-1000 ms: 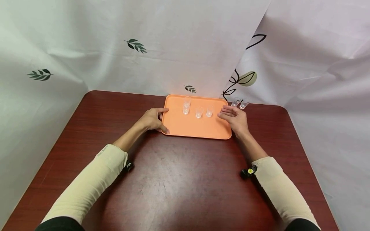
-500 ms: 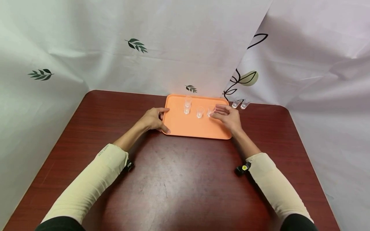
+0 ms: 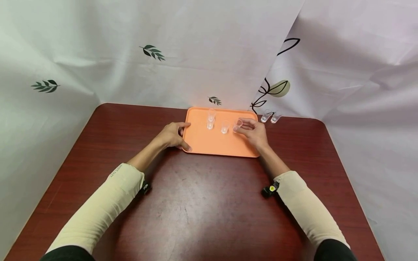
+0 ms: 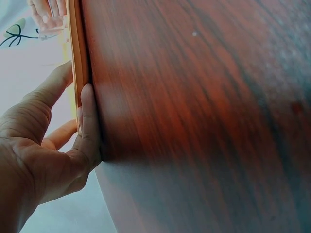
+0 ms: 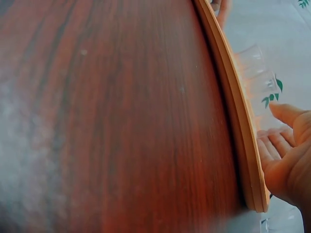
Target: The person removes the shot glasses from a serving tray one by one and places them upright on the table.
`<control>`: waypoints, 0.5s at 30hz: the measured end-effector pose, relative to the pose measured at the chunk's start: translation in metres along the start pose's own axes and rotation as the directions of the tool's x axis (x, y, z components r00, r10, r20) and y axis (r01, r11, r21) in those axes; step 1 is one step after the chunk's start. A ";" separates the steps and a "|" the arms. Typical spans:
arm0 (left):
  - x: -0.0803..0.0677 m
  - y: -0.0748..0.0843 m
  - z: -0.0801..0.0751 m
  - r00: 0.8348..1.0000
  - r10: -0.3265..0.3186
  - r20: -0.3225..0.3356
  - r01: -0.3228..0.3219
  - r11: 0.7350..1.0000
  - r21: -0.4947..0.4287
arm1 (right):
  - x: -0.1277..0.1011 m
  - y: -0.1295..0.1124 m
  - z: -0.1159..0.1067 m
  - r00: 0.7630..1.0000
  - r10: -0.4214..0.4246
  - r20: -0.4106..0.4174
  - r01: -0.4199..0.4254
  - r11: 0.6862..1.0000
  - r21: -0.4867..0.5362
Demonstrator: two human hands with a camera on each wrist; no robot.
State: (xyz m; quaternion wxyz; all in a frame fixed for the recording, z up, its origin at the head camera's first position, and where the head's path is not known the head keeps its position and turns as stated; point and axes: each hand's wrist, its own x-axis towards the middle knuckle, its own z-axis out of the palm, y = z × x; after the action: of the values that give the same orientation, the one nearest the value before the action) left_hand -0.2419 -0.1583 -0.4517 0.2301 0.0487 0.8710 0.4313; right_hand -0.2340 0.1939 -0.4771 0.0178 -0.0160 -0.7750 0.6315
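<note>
head view: near the centre of the frame the right hand (image 3: 254,132) pinches a small clear cup (image 3: 237,125) by its rim, tilted, over the right part of the orange tray (image 3: 222,146). the cup looks light, thin and slippery, easily crushed, so the rim or upper wall seems the safest hold. the left hand (image 3: 172,135) grips the tray's left edge, thumb on top. three more clear cups (image 3: 224,127) stand on the tray, seemingly empty; two spare cups (image 3: 270,117) sit on the table (image 3: 202,203) beyond its right corner.

left wrist view: at the left of the frame, curled fingers (image 4: 89,121) and thumb clamp the tray rim.

right wrist view: at the right edge, the fingers meet the blurred cup behind the rim (image 5: 233,102).
</note>
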 end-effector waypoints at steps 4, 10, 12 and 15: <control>-0.002 0.002 0.000 1.000 -0.011 0.005 0.011 1.000 -0.005 | -0.002 -0.001 0.001 1.000 0.000 -0.011 0.000 1.000 -0.012; -0.002 0.003 0.000 1.000 -0.016 0.003 0.016 1.000 -0.009 | -0.006 -0.003 -0.002 1.000 -0.005 -0.016 0.006 1.000 0.007; -0.002 0.004 0.000 1.000 -0.018 0.000 0.018 1.000 -0.007 | -0.007 -0.003 -0.004 1.000 -0.015 -0.016 0.015 1.000 0.013; -0.002 0.004 0.000 1.000 -0.017 0.005 0.017 1.000 0.002 | -0.010 -0.003 -0.008 1.000 -0.024 -0.014 0.024 0.999 0.043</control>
State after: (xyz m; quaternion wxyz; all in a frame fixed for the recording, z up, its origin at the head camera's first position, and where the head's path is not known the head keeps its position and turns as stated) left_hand -0.2404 -0.1563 -0.4484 0.2360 0.0424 0.8711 0.4285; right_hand -0.2237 0.2007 -0.4730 0.0310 -0.0105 -0.7612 0.6476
